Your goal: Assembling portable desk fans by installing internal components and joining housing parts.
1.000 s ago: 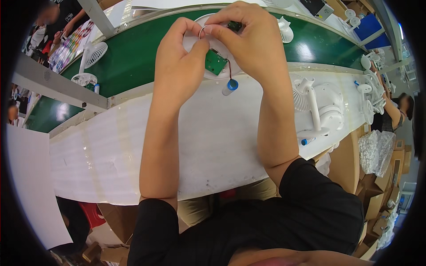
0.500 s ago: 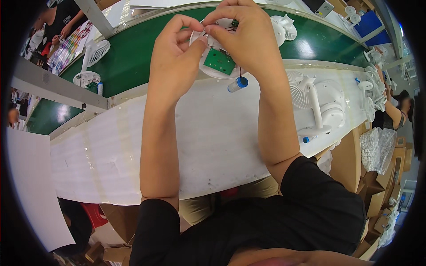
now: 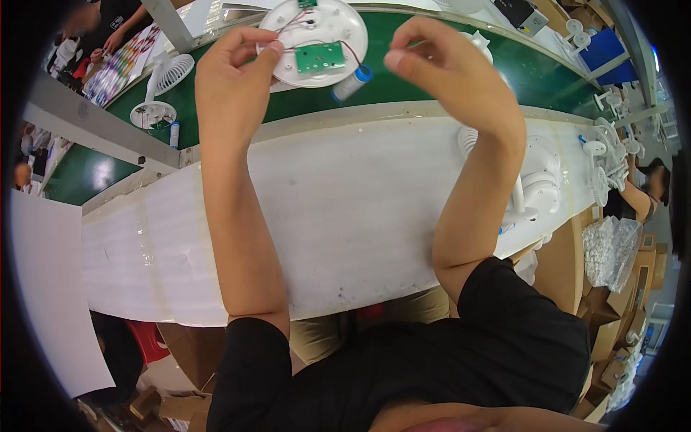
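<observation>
A white round fan base (image 3: pixel 345 27) lies underside up over the green belt, with a green circuit board (image 3: pixel 320 57) and thin wires on it. A blue-and-white cylindrical battery (image 3: pixel 352 84) hangs by a dark wire at its near right side. The thumb and fingers of my left hand (image 3: pixel 241 75) are closed on the base's left rim, beside the wires. My right hand (image 3: pixel 457 75) is off to the right, apart from the base. Its thumb and forefinger curl together in a pinch; whatever lies between the tips is too small to make out.
A white padded worktop (image 3: pixel 345 216) lies before me, the green belt (image 3: pixel 389 97) beyond it. White fans stand left (image 3: pixel 155 93) and lie right (image 3: pixel 536 180). A metal post (image 3: pixel 86 129) crosses the left side. Other people work at both sides; cardboard boxes (image 3: pixel 561 266) are at lower right.
Both hands were together over the base. My right hand has come off it and moved right. My left hand and the base have shifted left and away from me, uncovering board and wires.
</observation>
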`<control>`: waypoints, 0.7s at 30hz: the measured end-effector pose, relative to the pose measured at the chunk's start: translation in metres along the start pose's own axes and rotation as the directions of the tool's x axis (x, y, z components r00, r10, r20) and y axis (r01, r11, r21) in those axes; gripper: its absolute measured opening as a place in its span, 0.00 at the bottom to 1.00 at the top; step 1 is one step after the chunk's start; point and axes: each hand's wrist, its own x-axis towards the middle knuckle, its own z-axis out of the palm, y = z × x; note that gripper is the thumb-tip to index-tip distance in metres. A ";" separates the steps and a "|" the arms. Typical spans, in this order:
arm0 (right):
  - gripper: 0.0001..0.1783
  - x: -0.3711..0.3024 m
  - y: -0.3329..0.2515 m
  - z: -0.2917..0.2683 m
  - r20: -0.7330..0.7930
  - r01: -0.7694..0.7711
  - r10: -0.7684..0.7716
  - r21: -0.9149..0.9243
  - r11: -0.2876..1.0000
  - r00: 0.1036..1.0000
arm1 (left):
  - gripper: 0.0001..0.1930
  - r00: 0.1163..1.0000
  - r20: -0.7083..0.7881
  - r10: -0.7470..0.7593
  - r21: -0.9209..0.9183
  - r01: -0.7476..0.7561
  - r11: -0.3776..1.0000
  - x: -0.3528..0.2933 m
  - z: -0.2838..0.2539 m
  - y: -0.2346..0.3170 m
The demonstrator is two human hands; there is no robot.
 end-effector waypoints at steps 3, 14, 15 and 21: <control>0.09 0.009 0.017 0.027 -0.020 0.145 -0.144 0.109 0.983 0.989 | 0.06 0.999 -0.035 -0.034 -0.009 0.034 0.999 0.003 -0.006 0.000; 0.13 0.011 0.019 0.013 0.180 0.035 -0.197 0.646 0.762 0.964 | 0.08 0.999 0.036 -0.021 0.051 0.019 0.999 0.001 -0.003 -0.001; 0.13 0.010 0.016 0.013 0.179 0.050 -0.219 0.654 0.755 0.959 | 0.08 0.999 0.038 -0.020 0.051 0.018 0.999 0.001 -0.002 0.000; 0.12 0.015 0.019 0.021 -0.063 0.022 0.006 0.432 0.902 0.998 | 0.08 0.997 0.075 -0.008 0.077 0.002 0.997 -0.007 0.011 0.005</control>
